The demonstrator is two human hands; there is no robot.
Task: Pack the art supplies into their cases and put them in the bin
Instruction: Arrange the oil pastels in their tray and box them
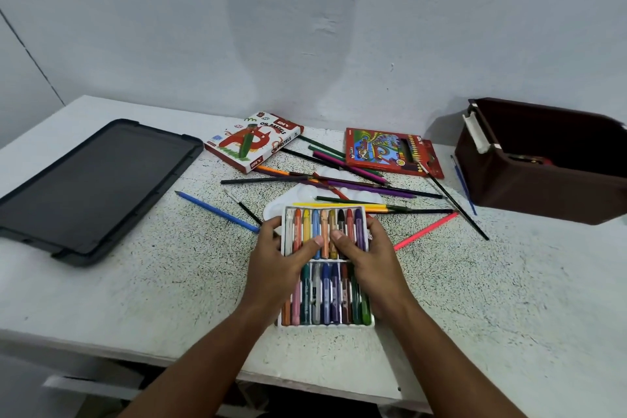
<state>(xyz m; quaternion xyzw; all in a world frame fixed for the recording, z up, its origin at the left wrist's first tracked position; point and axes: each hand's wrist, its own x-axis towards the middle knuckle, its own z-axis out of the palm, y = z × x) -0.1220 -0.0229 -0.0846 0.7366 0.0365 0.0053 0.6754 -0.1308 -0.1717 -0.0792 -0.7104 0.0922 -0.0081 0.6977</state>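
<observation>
Seen from the head camera, a person is leaning over a speckled white table (475,299), both hands working on a white tray of oil pastels (325,324) lying at the near edge. The left hand (281,258) is curling around the tray's left side, its thumb pressing across the upper row of sticks; the right hand (369,258) is gripping the right side the same way, thumb tip resting on the crayons near the middle. The tray's long axis is running straight away from the person, and its sleeve, the oil pastels box (252,142), is lying flat beyond it to the far left, well apart and nearer the left hand, so the tray will probably have to travel forward and leftward to be slid in. Between tray and box, loose colored pencils (356,176) are sprawling across a white paint palette (364,197) just past the tray's far end, likely obstructing a straight push. A red pencil case (390,151) is lying open-flapped to the far right, and a thin brush (458,204) is slanting beside it. The dark brown bin (543,187) is standing at the right edge, well away from both hands, while its dark lid (95,187) is resting flat on the left.
</observation>
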